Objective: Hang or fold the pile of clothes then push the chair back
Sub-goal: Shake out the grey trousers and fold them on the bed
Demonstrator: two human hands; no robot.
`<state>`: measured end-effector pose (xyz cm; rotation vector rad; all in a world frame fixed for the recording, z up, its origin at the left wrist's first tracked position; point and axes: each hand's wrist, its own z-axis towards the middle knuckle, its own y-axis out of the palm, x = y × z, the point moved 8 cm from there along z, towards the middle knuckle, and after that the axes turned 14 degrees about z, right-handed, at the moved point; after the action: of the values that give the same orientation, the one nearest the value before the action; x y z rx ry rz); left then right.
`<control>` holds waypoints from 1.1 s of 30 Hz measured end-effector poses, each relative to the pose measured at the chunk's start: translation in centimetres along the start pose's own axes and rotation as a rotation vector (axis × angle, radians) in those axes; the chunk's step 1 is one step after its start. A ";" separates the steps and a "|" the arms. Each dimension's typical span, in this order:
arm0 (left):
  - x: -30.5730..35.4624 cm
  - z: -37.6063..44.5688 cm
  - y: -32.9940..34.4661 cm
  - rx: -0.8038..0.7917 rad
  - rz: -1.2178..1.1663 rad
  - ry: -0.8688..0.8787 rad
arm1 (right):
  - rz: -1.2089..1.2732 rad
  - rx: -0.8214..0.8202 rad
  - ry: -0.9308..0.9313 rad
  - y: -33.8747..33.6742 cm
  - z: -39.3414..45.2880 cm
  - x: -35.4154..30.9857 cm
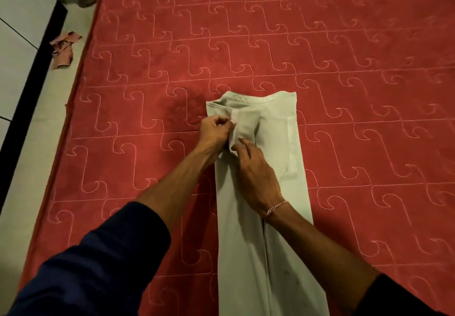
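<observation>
Pale trousers [268, 217]: left hand [214, 132] pinches the fabric, right hand [256, 172] rests open.

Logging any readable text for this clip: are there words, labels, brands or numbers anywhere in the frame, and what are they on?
None can be read.
pale trousers: no print or tag text shows; the left hand pinches a small white fabric piece, blank from here.
red mattress: stitched swirl pattern only, no lettering.
</observation>
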<state>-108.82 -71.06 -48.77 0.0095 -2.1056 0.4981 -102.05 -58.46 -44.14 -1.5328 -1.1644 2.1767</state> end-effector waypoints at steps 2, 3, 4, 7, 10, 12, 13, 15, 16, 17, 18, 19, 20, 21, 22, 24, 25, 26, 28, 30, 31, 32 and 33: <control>-0.4 0.2 -1.0 0.130 0.050 -0.005 | -0.024 -0.013 0.018 -0.1 -0.6 0.2; -0.7 0.2 -1.4 0.188 0.070 -0.012 | -0.039 -0.020 0.011 -0.2 -0.9 0.2; -1.1 0.3 -1.7 0.230 0.075 -0.021 | -0.054 -0.025 -0.004 -0.2 -1.2 0.2; -1.5 0.5 -1.6 0.233 0.025 -0.060 | -0.117 -0.027 -0.048 -0.2 -1.9 0.2; 0.1 0.7 -0.5 0.127 -0.018 -0.036 | -0.142 -0.011 -0.061 -0.1 -2.3 0.6; 1.7 1.2 -0.2 0.090 0.029 0.049 | -0.130 0.009 -0.068 -0.2 -2.6 0.7; 2.5 1.6 -0.3 0.087 0.119 0.115 | -0.123 0.026 -0.064 -0.4 -2.7 0.8; 4.2 2.1 -0.3 0.099 0.410 0.271 | -0.115 0.068 -0.044 -0.7 -2.9 0.9; 4.9 2.2 0.0 0.096 0.539 0.341 | -0.112 0.086 -0.033 -0.8 -3.0 1.1; 5.6 2.4 0.3 0.079 0.638 0.399 | -0.107 0.100 -0.023 -1.0 -3.0 1.2; 6.1 2.5 0.8 0.051 0.710 0.446 | -0.101 0.109 -0.015 -1.1 -3.1 1.4; 6.6 2.5 1.3 0.022 0.769 0.487 | -0.095 0.115 -0.008 -1.2 -3.1 1.6; 7.1 2.5 1.7 0.005 0.818 0.517 | -0.088 0.118 -0.005 -1.2 -3.2 1.8; 7.3 2.5 2.0 0.002 0.848 0.536 | -0.082 0.120 -0.003 -1.3 -3.2 1.9; 7.4 2.8 2.2 0.005 0.853 0.540 | -0.079 0.126 -0.002 -1.3 -3.3 2.0; 7.0 3.3 2.5 0.019 0.829 0.510 | -0.098 0.161 0.000 -1.7 -3.7 2.1; 6.7 3.4 2.7 0.034 0.822 0.492 | -0.126 0.187 0.008 -1.9 -3.9 2.1; 6.4 3.4 2.8 0.059 0.825 0.488 | -0.164 0.208 0.022 -2.2 -4.2 2.2; 5.8 3.0 3.2 0.122 0.881 0.520 | -0.241 0.229 0.066 -2.6 -4.8 2.8; 5.6 2.2 3.7 0.179 0.977 0.596 | -0.270 0.243 0.124 -2.8 -5.4 3.6; 5.7 1.8 3.9 0.210 1.016 0.640 | -0.268 0.252 0.149 -2.9 -5.6 3.8; 5.7 1.4 4.0 0.241 1.051 0.681 | -0.264 0.263 0.170 -3.0 -5.9 4.1; 5.8 1.0 4.0 0.278 1.083 0.716 | -0.268 0.275 0.183 -3.1 -6.0 4.2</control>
<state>-113.64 -66.64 -45.90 -1.0300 -1.1739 1.2011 -99.34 -51.16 -45.57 -1.3414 -0.9097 1.8858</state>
